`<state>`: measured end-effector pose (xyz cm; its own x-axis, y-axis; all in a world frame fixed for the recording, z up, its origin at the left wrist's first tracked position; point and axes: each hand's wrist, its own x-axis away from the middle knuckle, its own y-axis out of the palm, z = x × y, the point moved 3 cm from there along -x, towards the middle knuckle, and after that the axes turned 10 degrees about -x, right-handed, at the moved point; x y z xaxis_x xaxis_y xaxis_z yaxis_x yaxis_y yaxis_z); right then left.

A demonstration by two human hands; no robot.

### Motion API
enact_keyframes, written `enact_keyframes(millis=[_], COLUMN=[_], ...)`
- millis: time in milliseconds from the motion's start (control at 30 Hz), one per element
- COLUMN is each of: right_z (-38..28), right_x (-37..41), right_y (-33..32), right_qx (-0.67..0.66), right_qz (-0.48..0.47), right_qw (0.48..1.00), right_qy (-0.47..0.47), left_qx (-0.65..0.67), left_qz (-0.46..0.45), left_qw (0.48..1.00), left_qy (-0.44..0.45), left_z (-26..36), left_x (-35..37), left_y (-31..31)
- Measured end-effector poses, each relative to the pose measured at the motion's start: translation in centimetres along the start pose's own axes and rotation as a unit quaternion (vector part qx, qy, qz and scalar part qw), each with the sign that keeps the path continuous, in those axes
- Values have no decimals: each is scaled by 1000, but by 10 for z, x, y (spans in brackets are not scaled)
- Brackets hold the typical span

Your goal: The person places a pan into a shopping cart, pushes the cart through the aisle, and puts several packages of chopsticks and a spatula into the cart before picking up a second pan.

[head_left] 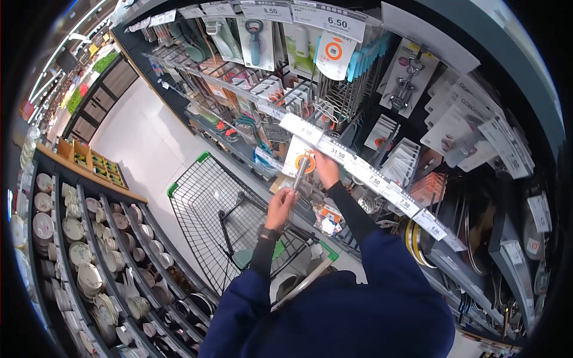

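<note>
A slim metal kitchen tool (302,173) with a white card marked by an orange ring (293,156) is between my hands, just below the price rail (370,176). My left hand (279,209), with a dark band on its wrist, pinches the tool's lower end. Higher up, my right hand (325,169) is closed at the right edge of the card, close under the rail; its fingers are partly hidden behind the card.
A wire shopping cart (206,194) with green corners stands below and left of my hands. Carded kitchen utensils (256,45) hang on hooks ahead, beside pans (477,230) at right. Shelves of bowls and plates (89,277) line the left, across a pale floor aisle (134,128).
</note>
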<state>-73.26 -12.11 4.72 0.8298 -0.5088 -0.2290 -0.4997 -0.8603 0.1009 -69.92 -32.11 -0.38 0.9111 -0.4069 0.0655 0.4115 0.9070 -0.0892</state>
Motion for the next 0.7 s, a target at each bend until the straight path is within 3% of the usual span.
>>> enact_keyframes(millis=[67, 133, 167, 200, 267, 300, 333, 400, 433, 533, 700], right_z=[18, 9, 52, 52, 45, 38, 16, -42, -60, -59, -53], right_x=[-15, -27, -43, -45, -42, -47, -46, -39, -35, -39, -42], right_y=[0, 4, 6, 9, 12, 10, 8, 9, 12, 18, 16], right_qx=[-30, 64, -44, -46, -8, 8, 6, -79, -128, -198, -197], right_qz=[-35, -14, -13, -15, 58, 12, 11, -81, -68, -55, -77], right_qw=[998, 994, 994, 994, 970, 970, 970, 991, 989, 976, 975], right_qy=[50, -91, -100, -99, -238, -244, -242, -72, -38, -72, -70], left_qx=[-5, -16, -17, 38, 93, 127, 161, 152, 153, 154, 146], left_qz=[-1, -11, -9, 20, 52, 46, 40, 37, 53, 81, 85], left_qw=[1000, 1000, 1000, 999, 994, 990, 986, 987, 986, 984, 985], left_qy=[2, 19, 17, -1, -23, -27, -30, -32, -30, -31, -19], left_z=[-1, 7, 11, 21, 28, 24, 17, 9, 17, 25, 31], left_x=[-11, -24, -30, -34, -48, -60, -72, -90, -92, -94, -93], left_y=[6, 10, 14, 18, 20, 19, 17, 16, 19, 26, 27])
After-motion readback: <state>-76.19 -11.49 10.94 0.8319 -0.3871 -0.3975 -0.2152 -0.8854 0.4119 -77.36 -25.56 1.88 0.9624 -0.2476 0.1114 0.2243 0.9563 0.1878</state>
